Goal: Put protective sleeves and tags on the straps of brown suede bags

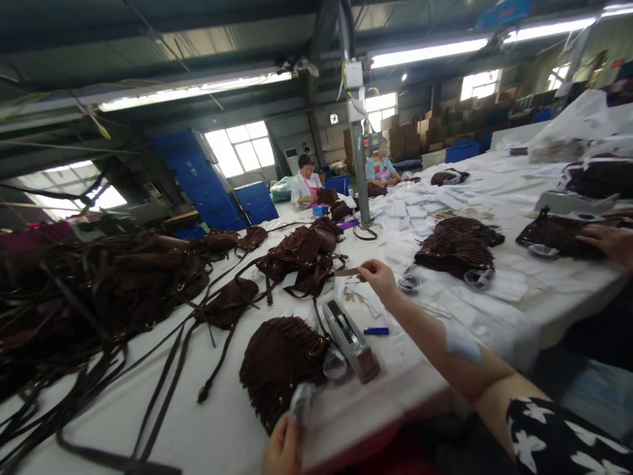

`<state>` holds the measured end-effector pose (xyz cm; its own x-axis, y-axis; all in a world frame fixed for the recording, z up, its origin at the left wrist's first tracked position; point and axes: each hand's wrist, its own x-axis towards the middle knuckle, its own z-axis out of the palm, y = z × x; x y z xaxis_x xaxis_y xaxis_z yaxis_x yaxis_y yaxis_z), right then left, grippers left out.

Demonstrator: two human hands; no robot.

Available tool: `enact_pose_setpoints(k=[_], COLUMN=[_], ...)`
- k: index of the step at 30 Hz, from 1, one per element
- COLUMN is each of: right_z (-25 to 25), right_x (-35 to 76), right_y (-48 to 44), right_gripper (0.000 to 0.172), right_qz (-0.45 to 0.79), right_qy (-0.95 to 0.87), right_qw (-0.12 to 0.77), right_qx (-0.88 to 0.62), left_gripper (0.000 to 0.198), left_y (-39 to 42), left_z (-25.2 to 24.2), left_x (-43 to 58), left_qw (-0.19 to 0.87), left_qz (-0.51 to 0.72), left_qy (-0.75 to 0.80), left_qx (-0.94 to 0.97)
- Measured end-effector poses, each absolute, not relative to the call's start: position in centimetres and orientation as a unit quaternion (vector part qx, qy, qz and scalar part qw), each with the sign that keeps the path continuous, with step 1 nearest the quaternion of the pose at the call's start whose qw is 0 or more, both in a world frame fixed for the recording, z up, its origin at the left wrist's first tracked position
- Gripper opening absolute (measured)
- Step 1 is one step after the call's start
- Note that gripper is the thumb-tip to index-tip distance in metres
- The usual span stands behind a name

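Observation:
At the bottom edge, my left hand [283,448] pinches a clear plastic wrap [301,399] at the near side of a dark brown fringed bag [284,359]. My right hand [380,280] reaches forward over the table, thumb and fingers closed on the end of a flat brown strip [347,271]. The strip's far end lies against a pile of brown bags [301,251]. Between my hands stands a grey tape dispenser [350,340], with a blue pen [376,331] to its right.
Brown bags with long straps heap up on the left of the white table [222,422]. More fringed bags [457,247] and white paper packets [415,208] lie to the right. A co-worker's hand [606,241] touches a bag at far right. Two people work beyond a metal post [361,171].

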<state>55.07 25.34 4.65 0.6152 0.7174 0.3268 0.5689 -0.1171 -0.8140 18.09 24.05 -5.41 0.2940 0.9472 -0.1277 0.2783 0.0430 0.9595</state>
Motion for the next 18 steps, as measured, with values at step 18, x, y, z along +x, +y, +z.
enact_pose_setpoints(k=[18], right_z=[-3.2], right_x=[34.5], right_y=[16.1], right_gripper=[0.039], right_qz=[0.523], right_qy=[-0.145], right_qw=[0.69], right_qx=[-0.479], left_gripper=[0.049], left_y=[21.6], left_z=[-0.3], left_x=[18.6], left_qw=[0.692], left_qz=[0.45], left_qy=[0.393], left_qx=[0.405])
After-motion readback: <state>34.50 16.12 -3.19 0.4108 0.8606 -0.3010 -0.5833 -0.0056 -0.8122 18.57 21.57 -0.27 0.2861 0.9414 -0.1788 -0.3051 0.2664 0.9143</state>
